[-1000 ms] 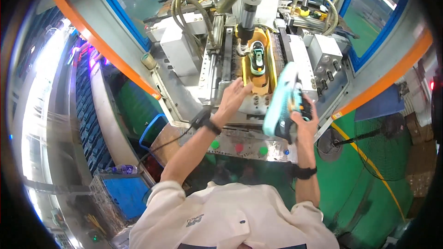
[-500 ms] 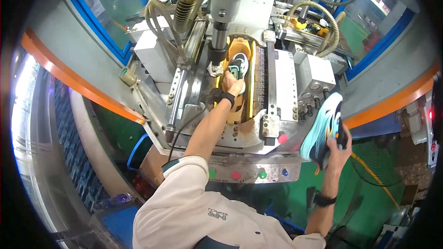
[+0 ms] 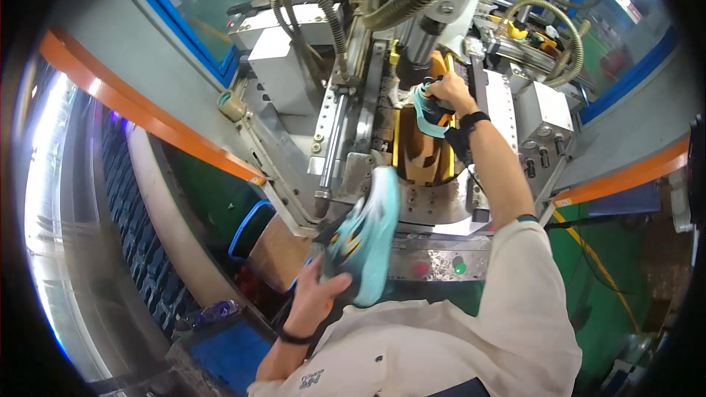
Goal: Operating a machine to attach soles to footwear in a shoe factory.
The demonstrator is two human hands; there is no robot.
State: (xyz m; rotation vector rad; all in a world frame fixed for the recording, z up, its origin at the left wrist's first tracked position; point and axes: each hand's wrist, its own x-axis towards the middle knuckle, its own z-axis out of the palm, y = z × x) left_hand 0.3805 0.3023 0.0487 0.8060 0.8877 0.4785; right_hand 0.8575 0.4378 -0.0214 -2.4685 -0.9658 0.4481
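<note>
Green floor (image 3: 581, 287) flanks the metal machine (image 3: 283, 81); the left hand (image 3: 315, 300) grips a teal shoe (image 3: 373, 246), the right hand (image 3: 451, 93) a second shoe (image 3: 426, 123) at the orange trough (image 3: 421, 160).

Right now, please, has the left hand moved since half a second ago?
Yes: the left hand has moved leftward out of the yellow-sided cradle, toward the body.

I am gripping a turquoise sports shoe with white, black and orange parts (image 3: 372, 242) in my left hand (image 3: 316, 301), slanting, white end pointing away. My right hand (image 3: 450, 93) is holding a second turquoise-and-black shoe (image 3: 429, 126), partly hidden, at the yellow-edged trough (image 3: 421, 165).
</note>
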